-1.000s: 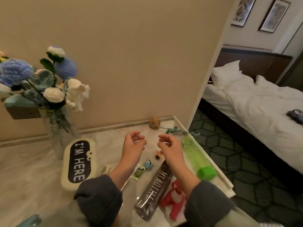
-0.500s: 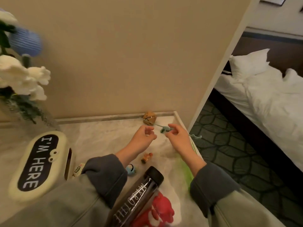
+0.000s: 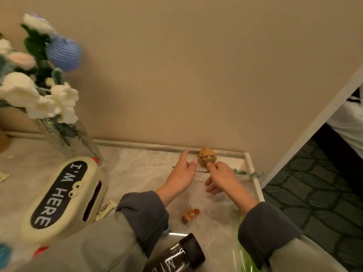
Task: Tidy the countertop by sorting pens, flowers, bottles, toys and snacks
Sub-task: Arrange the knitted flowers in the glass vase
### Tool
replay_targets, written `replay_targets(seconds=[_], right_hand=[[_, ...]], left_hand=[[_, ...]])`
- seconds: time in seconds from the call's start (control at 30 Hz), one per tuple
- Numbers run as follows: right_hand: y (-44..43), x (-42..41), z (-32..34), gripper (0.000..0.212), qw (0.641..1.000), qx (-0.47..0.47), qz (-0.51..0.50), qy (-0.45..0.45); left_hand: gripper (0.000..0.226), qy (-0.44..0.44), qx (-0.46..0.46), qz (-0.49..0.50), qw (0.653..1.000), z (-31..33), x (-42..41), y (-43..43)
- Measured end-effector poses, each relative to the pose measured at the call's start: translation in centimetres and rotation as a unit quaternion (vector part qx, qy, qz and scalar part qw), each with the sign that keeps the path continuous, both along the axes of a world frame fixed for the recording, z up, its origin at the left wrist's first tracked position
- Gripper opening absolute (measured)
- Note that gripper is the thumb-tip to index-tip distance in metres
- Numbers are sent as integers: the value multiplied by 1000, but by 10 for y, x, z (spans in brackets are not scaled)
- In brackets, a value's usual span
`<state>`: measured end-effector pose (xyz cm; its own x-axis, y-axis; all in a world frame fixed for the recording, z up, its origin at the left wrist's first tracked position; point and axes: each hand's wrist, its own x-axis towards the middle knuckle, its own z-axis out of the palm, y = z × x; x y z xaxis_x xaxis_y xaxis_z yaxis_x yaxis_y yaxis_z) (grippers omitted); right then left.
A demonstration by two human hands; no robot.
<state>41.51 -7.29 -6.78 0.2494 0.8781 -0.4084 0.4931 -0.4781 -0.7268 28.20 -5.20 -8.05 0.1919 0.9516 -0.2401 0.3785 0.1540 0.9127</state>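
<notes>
"I'M HERE" stands in white capitals on the black oval panel of the cream case point(image 3: 64, 195) at lower left. The dark bottle point(image 3: 182, 256) at the bottom edge carries white lettering, cut off by the frame; only an "M" reads. The label on the small packet point(image 3: 105, 207) beside the case is too small to read.

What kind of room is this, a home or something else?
Probably a hotel room or bedroom, though I can't be sure. A pale marble-look countertop runs along a beige wall, white bedding shows through the opening on the right, and dark green patterned carpet covers the floor.
</notes>
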Motion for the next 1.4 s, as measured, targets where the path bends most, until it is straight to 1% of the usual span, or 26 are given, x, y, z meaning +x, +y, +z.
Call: replay_targets(seconds=[0.07,0.17,0.2,0.27,0.3,0.33,0.4,0.43,0.47,0.53,0.57,0.6,0.67,0.83,0.9,0.97,1.03,1.07,1.1,1.17,1.2,1.27,1.33,1.4], right_hand=[[4,-12,12,30,997,36,50,-51],[7,-35,28,27,981,89,119,-126],[7,-43,35,27,973,111,134,-154],[4,-67,48,23,950,174,159,-205],[4,-75,53,20,942,202,161,-214],[3,-86,59,15,937,229,166,-205],[0,-111,65,7,933,280,181,-135],[-4,-126,68,8,931,304,185,-80],[-8,-140,71,18,927,326,186,-18],[-22,-167,79,50,911,352,188,102],[-31,-179,84,62,900,362,194,143],[-41,-193,89,70,886,379,207,167],[-56,-212,100,78,863,412,232,176],[-73,-250,118,92,827,436,303,185],[-73,-261,122,94,807,456,299,225],[-69,-270,127,94,801,443,272,298],[-62,-276,138,87,808,405,233,358],[-59,-277,145,76,817,387,210,373],[-55,-278,154,62,826,379,188,373],[-43,-279,168,31,837,397,161,340],[-38,-278,174,21,839,411,154,322],[-28,-278,187,12,838,428,144,307],[-19,-280,202,12,836,441,133,298],[-8,-281,222,10,823,479,105,287]], left_hand=[[53,18,10,24,999,5,-13,-4],[34,57,32,39,997,17,-37,-15],[29,53,31,44,997,21,-45,-19],[29,17,25,65,997,30,-66,-31],[29,-8,17,77,997,35,-73,-36],[29,-30,16,96,995,41,-81,-41],[28,-63,29,145,987,52,-100,-55],[26,-80,42,167,982,58,-109,-62],[25,-98,58,186,976,63,-119,-70],[23,-135,97,222,961,71,-138,-84],[22,-145,119,240,953,75,-147,-91],[22,-149,141,259,944,79,-158,-100],[21,-160,175,284,929,88,-172,-111],[23,-183,220,361,887,105,-204,-134],[22,-193,232,374,877,109,-213,-138],[23,-182,238,379,876,112,-220,-140],[22,-176,247,381,874,117,-225,-138],[22,-181,250,380,872,120,-228,-137],[22,-185,253,378,871,123,-230,-135],[23,-184,258,370,873,130,-235,-129],[23,-185,262,362,875,134,-238,-125],[26,-196,264,337,882,143,-244,-116],[32,-205,266,303,892,155,-249,-106],[39,-203,275,269,900,165,-255,-95]])
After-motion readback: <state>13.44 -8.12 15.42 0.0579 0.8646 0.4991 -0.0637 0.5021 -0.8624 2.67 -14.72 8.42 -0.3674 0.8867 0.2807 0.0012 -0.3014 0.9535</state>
